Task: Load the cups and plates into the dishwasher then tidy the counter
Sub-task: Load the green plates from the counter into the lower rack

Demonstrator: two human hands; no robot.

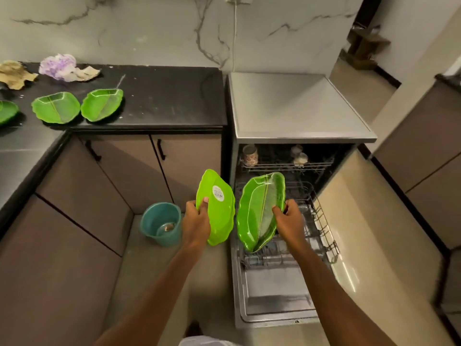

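On the far-left counter (162,101) I see two loose plates (56,107). My left hand (197,221) grips the sticker-backed plate (219,213) upright. Just beside it, my right hand (290,221) grips the second plate (259,211) over the dishwasher's lower rack (321,221).

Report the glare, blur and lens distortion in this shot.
Head view: the wide lens bows the black counter edge and cabinet lines; glare streaks the glossy floor beside the dishwasher; the patterned cup in its upper rack sits dim and soft.
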